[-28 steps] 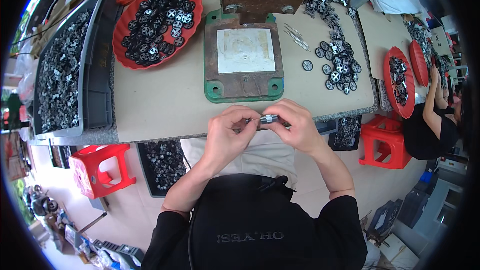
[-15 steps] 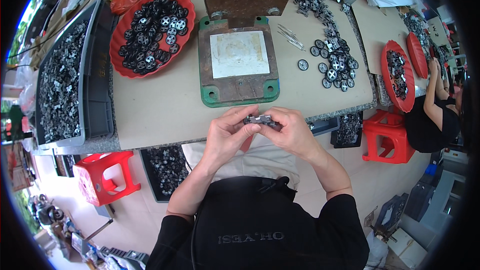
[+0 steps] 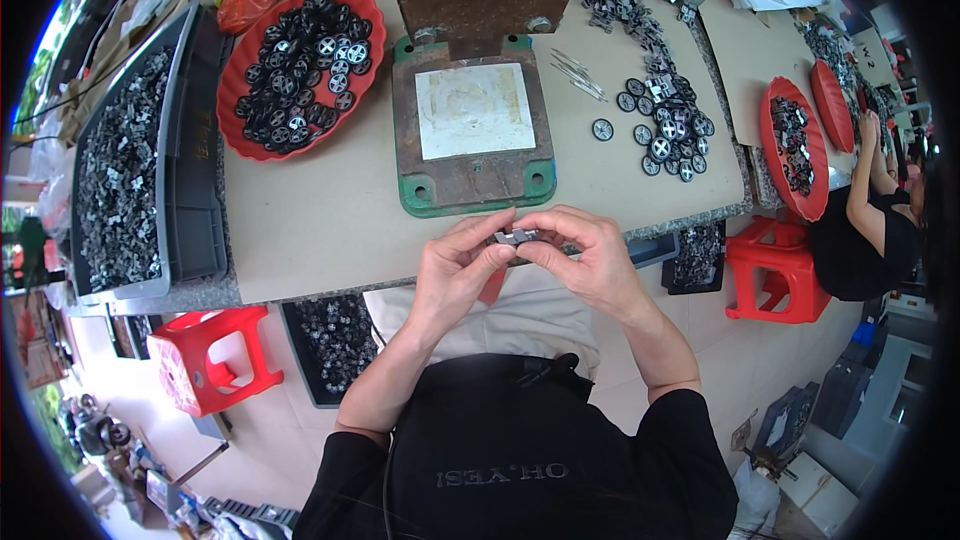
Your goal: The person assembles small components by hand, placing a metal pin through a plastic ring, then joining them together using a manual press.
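Observation:
Close to my body, at the table's front edge, a small grey-and-black part [image 3: 515,237] is pinched between the fingertips of both hands. My left hand [image 3: 455,270] grips its left end, thumb on the near side and fingers curled over the far side. On its right end, my right hand [image 3: 588,258] closes with thumb and fingers. Fingers cover much of the part, so its exact kind cannot be made out. Just beyond my hands stands a green-and-brown metal press [image 3: 475,180] with a white pad [image 3: 476,110] on its bed.
Black wheels with silver spokes fill a red scalloped bowl [image 3: 228,105] on the left. More loose wheels [image 3: 670,135] lie at right, near thin metal pins [image 3: 578,75] and a heap of small grey parts [image 3: 635,15]. A grey crate [image 3: 195,215] stands far left. Another person [image 3: 870,210] sits far right.
My right fingers have shifted slightly on the part, and the part is turned a little. The whole view has moved slightly; both hands still hold the part in the same place.

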The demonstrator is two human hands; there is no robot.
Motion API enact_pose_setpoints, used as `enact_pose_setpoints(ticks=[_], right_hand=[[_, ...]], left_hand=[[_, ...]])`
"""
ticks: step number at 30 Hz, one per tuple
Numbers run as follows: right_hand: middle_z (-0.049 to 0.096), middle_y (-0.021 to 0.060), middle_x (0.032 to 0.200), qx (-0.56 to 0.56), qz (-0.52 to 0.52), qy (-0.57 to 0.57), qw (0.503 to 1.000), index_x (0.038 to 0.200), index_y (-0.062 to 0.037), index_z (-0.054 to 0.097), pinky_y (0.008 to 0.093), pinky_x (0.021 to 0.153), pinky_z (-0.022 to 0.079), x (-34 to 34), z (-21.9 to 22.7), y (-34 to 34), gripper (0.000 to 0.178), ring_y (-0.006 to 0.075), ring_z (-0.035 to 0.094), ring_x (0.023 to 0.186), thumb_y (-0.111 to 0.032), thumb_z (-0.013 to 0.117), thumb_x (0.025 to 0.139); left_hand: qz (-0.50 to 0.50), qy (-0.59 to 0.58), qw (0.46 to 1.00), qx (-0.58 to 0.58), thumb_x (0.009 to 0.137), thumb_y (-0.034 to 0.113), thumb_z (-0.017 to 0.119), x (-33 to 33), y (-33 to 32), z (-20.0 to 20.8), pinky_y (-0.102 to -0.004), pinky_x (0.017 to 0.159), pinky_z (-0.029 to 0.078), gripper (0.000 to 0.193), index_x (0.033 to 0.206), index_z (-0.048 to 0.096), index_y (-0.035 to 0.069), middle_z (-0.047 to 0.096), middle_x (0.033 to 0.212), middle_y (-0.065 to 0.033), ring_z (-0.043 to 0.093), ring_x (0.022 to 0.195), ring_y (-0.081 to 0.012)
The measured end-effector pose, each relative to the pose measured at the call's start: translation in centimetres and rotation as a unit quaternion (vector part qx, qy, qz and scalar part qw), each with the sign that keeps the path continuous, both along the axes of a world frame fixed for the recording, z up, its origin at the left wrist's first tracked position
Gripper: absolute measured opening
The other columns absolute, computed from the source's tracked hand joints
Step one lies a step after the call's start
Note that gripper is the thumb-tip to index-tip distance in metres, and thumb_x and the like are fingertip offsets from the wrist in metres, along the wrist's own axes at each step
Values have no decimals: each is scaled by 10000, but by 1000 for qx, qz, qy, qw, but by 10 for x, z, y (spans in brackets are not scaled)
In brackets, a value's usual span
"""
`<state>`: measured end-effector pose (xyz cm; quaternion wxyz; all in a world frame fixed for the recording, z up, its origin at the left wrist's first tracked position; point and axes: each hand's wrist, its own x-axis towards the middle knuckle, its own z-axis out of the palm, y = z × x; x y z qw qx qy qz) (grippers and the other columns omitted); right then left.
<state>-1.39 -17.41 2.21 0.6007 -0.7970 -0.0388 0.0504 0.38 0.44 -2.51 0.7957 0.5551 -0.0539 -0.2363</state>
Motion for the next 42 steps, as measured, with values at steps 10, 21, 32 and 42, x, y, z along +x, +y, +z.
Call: enact_pose_setpoints(ticks=[10,21,32,42], right_hand=[[641,76,841,-52,66,-66,994,981,-13,646,273,632,484,3,-10,-8,203,143,614,709,-31,672,780],[670,57,928,229,20,69,971,1107,24,593,213,722,499,-3,-31,-9,260,83,625,828,-23,621,853],[627,108,1025,-219,-107,-38,969,1191,-7,563,252,668,475,40,-14,-66,356,150,605,797,-78,614,846],[611,102,826,-301,-155,-126,933,1040,-27,616,299,592,450,63,-32,-66,278,200,556,637,-20,659,765]], left_hand=[[-30,-36,997,53,861,76,631,-5,3,-3,-202,593,439,370,1225,574,46,567,1074,-53,521,766,-67],[-24,-55,998,-13,873,29,597,-4,-4,2,-167,459,403,413,1275,503,8,550,1091,-70,523,690,-52],[16,91,993,-67,918,136,569,-4,-3,-7,-216,685,463,217,1107,585,31,613,957,-14,567,800,-73],[5,125,986,-106,930,114,536,-3,-4,0,-268,693,538,221,1118,554,1,618,951,-81,643,823,-184]])
